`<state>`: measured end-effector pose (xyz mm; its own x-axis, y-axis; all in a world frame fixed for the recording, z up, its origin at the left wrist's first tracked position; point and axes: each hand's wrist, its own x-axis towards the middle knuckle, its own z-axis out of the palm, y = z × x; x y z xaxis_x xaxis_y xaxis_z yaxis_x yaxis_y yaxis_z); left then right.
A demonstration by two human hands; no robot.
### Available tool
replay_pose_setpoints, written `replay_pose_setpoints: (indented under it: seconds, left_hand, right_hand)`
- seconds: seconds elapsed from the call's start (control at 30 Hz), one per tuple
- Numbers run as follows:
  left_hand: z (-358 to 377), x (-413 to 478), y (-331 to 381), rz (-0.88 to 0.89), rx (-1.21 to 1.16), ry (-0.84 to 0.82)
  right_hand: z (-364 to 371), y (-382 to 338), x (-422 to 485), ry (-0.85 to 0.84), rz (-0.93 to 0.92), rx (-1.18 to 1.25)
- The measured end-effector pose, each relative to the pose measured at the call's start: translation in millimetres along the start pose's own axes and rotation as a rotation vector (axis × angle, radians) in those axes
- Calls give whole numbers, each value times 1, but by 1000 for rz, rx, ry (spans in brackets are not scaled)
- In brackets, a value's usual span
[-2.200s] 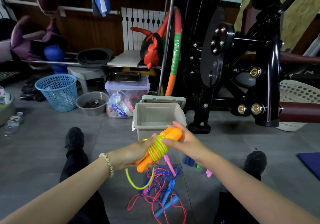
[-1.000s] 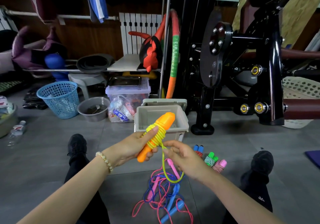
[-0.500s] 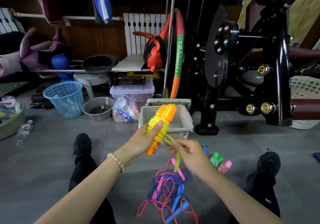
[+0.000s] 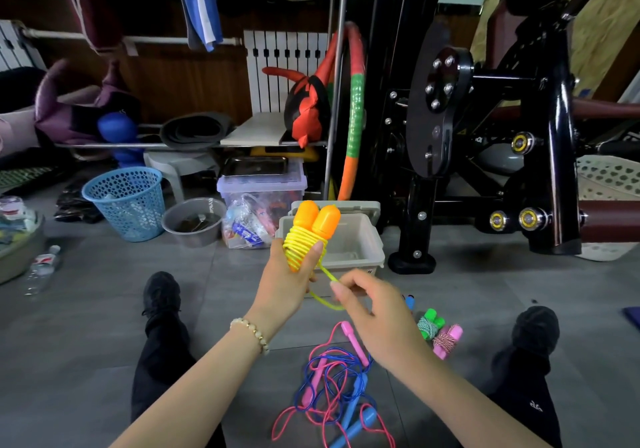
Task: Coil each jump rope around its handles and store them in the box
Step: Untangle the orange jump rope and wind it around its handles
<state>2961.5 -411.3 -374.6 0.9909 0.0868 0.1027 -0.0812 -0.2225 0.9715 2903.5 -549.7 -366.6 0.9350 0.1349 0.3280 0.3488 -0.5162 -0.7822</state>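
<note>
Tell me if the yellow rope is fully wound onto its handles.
No, a loose tail hangs from the coil to the right hand.

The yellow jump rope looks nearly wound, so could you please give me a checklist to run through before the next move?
1. Orange handles held together: ok, the left hand grips both side by side.
2. Yellow rope wound on the handles: ok, the coils sit snug below the tips.
3. Tail secured: not ok, a loose loop hangs, pinched by the right hand.
4. Box open: ok, its top is uncovered.
5. Other ropes coiled: not ok, the pink and blue ropes lie tangled on the floor.
</note>
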Motion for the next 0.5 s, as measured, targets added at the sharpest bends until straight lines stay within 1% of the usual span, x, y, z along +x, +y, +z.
replay_pose_setpoints:
  seconds: [0.03, 0.1, 0.2, 0.3, 0.37, 0.47, 0.5]
  left_hand:
    - [1, -1, 1, 20, 18, -4]
    - [4, -5, 2, 43, 48, -44]
    - [7, -13, 10, 44, -30, -106]
    - [3, -12, 20, 51, -27, -88]
    - [-3, -7, 25, -15, -87, -101]
    - [-12, 2, 29, -253, -422, -180]
    - [-16, 4, 27, -281, -473, -188]
  right_hand:
    - [0, -8, 0, -64, 18, 111]
    - [-1, -18, 5, -119, 8, 216]
    - [-7, -21, 18, -68, -8, 378]
    - [-19, -22, 27, 6, 18, 556]
    - [-28, -24, 32, 47, 47, 681]
    - [-42, -23, 38, 70, 157, 877]
    - [-44, -21, 40, 47, 209, 906]
